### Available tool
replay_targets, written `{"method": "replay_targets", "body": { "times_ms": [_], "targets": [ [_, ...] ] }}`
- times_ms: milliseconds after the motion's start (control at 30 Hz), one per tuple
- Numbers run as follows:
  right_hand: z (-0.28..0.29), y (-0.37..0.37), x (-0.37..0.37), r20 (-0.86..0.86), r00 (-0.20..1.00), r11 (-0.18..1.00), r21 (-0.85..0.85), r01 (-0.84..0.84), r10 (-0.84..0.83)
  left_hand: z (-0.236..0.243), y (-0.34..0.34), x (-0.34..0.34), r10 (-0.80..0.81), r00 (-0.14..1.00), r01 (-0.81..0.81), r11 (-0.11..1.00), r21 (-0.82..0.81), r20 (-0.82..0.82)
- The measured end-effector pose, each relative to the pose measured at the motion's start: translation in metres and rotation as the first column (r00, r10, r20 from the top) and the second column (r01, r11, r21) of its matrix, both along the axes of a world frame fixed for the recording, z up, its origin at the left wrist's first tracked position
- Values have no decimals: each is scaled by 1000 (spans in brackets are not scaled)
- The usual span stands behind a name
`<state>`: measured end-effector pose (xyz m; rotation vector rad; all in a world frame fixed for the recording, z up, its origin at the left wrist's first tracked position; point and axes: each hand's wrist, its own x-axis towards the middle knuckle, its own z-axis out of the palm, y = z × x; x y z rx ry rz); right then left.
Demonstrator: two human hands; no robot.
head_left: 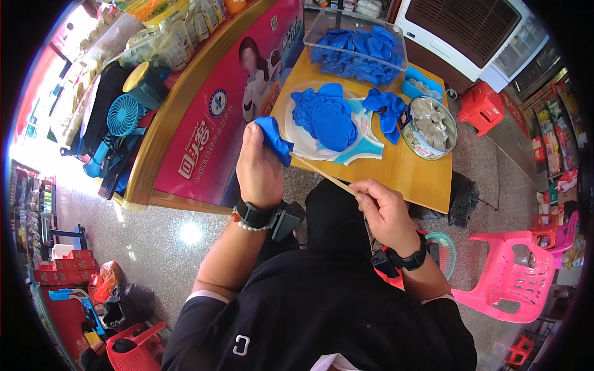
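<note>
Fingers first: presses those of left hand [260,176] together, holds blue piece [275,141] just beside left edge of yellow surface [414,179]. With right hand [391,216], pinches thin stick [328,179] between thumb and fingers. On surface, records stacked blue pieces [325,120] toward left edge, round tin [422,150] at right edge, clear bin [371,75] at far edge.

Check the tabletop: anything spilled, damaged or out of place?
Nothing looks plainly spilled or damaged. Slightly untidy: the loose blue cluster between the layered blue stack and the round tin. Its pieces lie jumbled, while the stack's overlap more closely.
</note>
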<state>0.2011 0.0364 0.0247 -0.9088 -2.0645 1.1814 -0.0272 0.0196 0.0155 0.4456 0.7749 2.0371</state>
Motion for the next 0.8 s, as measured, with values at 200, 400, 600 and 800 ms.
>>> {"method": "replay_targets", "body": {
  "times_ms": [200, 400, 600, 800],
  "targets": [
    [-24, -8, -22, -158, 987, 994, -107, -18, 1, -7, -6, 30, 6, 972, -23, 997, -72, -234],
    [-36, -8, -22, -248, 968, 966, -255, -36, -29, 2, -8, 38, 33, 971, -44, 998, -41, -235],
    [-46, 0, -18, -418, 908, 883, -433, -179, -20, 8, -16, 46, 35, 840, -29, 999, 20, -541],
    [-45, 0, -14, -443, 897, 891, -404, -205, 6, 8, -15, 46, 106, 817, -74, 994, 79, -566]
  ]
}}
